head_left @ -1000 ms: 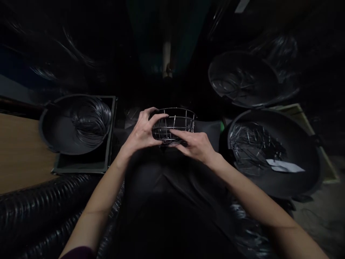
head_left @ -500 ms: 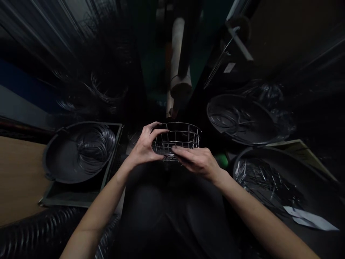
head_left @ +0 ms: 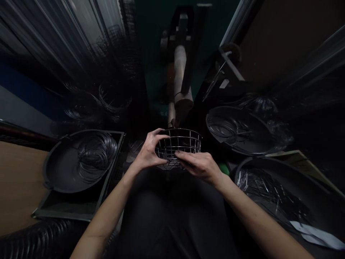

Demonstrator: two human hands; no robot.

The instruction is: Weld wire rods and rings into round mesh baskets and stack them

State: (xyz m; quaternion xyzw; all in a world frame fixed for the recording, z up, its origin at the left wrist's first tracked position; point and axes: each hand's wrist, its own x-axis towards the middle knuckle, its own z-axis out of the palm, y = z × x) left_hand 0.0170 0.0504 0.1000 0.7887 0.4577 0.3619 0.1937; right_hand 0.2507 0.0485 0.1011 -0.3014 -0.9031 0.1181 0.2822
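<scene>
A round wire basket (head_left: 185,137) of thin shiny metal is held in front of my lap, below the end of a machine arm (head_left: 183,102). My left hand (head_left: 150,150) grips its left side, thumb low and fingers curved over the upper rim. On the near right side, my right hand (head_left: 201,164) pinches the wires with fingers pressed together; the fingertips partly cover the basket's near wall. Whether the right fingers also hold a loose wire cannot be made out.
To the left, a dark pan (head_left: 61,169) with wire rings (head_left: 97,154) rests on a metal-framed box. On the right stand a pan with wire loops (head_left: 248,126) and a larger pan (head_left: 318,194) with short wire pieces and a white paper (head_left: 318,233). A ribbed hose (head_left: 40,241) lies lower left.
The camera view has tilted up a little, so everything sits lower in the picture. Both hands keep the same hold on the wire basket.
</scene>
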